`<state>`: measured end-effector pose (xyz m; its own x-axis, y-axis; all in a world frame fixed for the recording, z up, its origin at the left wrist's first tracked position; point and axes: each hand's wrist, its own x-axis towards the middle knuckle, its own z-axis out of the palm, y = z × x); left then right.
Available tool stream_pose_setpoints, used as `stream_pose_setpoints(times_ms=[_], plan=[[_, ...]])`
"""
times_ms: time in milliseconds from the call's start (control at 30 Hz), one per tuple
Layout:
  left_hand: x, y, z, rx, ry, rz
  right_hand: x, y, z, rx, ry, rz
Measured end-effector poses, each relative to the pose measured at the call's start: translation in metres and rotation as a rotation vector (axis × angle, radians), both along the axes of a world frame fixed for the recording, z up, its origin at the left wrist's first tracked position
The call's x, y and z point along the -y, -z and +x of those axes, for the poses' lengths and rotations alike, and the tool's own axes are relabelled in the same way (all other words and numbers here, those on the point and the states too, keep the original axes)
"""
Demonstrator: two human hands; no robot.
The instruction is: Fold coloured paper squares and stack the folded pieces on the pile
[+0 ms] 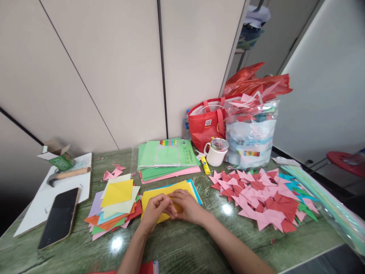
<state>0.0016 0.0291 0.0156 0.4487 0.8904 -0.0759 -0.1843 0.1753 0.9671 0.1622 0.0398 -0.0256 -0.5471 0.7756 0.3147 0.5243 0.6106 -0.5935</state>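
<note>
Both my hands meet over a stack of yellow sheets (176, 187) in the middle of the table. My left hand (156, 210) has its fingers curled in a pinch on a piece of yellow paper (177, 207). From the other side my right hand (186, 205) closes on the same paper, fingers bent over it. Most of that piece is hidden by my fingers, so its folds do not show. Blue and white sheets (194, 192) stick out beneath the yellow stack at the right.
Left are square coloured papers (116, 192), a phone (59, 217), a hammer (68, 174) and a small box (58, 156). Green paper packs (168, 154), a glue stick (205, 166) and a mug (217, 153) stand behind. Folded pink and red pieces (262, 194) pile up at right.
</note>
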Motion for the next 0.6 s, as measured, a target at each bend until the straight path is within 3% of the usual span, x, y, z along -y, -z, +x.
stream_pose_setpoints(times_ms=[133,433,600], plan=[[0.003,-0.003,0.000,-0.006,0.103,-0.030,0.000,-0.004,0.001,0.007,-0.010,-0.014],[0.010,-0.008,-0.004,0.009,0.537,-0.145,-0.004,-0.003,0.004,-0.097,-0.031,-0.041],[0.011,-0.013,-0.006,-0.057,0.668,-0.137,-0.002,-0.006,0.002,-0.165,-0.026,-0.038]])
